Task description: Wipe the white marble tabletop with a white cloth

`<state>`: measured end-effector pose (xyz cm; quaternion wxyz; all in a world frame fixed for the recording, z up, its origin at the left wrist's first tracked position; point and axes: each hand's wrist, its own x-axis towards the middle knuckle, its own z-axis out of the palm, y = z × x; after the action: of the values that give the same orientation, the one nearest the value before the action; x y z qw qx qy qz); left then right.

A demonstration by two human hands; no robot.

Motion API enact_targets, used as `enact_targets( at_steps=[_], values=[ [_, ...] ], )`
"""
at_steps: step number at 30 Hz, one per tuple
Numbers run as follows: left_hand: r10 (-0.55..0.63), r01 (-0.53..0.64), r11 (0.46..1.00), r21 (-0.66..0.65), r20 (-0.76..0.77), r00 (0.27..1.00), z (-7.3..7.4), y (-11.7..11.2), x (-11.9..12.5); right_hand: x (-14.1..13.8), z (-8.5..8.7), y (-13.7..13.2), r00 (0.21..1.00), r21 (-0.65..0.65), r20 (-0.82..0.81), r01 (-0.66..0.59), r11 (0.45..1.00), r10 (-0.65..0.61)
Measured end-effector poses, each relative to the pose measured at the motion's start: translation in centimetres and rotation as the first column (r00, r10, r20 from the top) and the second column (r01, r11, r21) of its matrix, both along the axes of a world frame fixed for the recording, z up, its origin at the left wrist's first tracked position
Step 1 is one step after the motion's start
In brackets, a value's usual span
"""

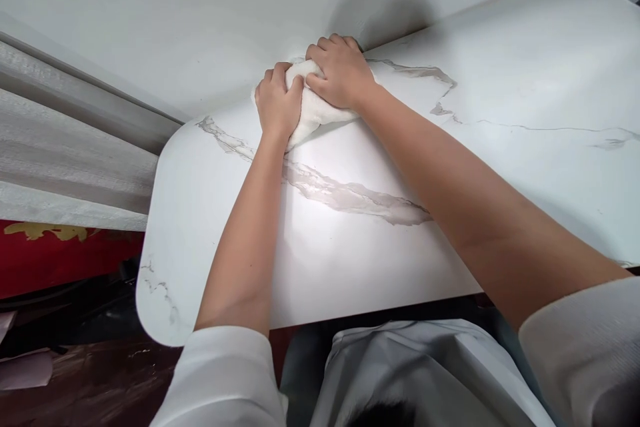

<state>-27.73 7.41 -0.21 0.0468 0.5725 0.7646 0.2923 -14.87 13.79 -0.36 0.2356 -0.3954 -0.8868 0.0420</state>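
A crumpled white cloth [313, 113] lies at the far edge of a white marble-patterned table [350, 260], close against the wall. My left hand [277, 101] is closed over the cloth's left side, fingers curled into it. My right hand [340, 72] presses down on the cloth's top right, fingers bent and gripping the fabric. Both arms reach straight out across the tabletop. Most of the cloth is hidden under the two hands.
A pale wall [200, 20] rises right behind the table. Light curtains [65, 153] hang at the left, with a red panel [65, 253] and dark floor [95, 373] below. The table's rounded front corner [150, 307] is at the lower left.
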Motion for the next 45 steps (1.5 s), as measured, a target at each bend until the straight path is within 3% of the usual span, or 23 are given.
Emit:
enact_targets(
  at_steps=[8, 14, 24, 35, 45],
  values=[
    [-0.038, 0.037, 0.999, 0.029, 0.019, 0.999, -0.4, -0.7, 0.3, 0.6, -0.1, -0.9, 0.999, -0.018, 0.038, 0.004, 1.000, -0.003],
    [-0.061, 0.061, 0.997, 0.045, 0.003, 0.998, -1.0, -2.8, 1.1, 2.3, -0.2, -3.0, 0.999, -0.020, 0.025, -0.036, 0.999, 0.036],
    [-0.058, 0.058, 0.998, 0.009, -0.060, 0.997, -0.3, -8.7, 5.5, 5.9, -1.0, -7.9, 0.998, -0.025, -0.009, -0.069, 0.997, 0.069],
    [-0.186, 0.182, 0.982, -0.053, -0.089, 0.978, 0.1, -17.2, 10.8, 12.4, -0.5, -17.6, 0.999, 0.021, 0.035, -0.024, 0.999, 0.023],
    [-0.267, 0.256, 0.961, -0.101, -0.118, 0.956, 0.2, -21.9, 13.3, 15.5, -0.4, -23.1, 0.997, 0.074, 0.082, -0.005, 0.997, -0.001]
  ],
)
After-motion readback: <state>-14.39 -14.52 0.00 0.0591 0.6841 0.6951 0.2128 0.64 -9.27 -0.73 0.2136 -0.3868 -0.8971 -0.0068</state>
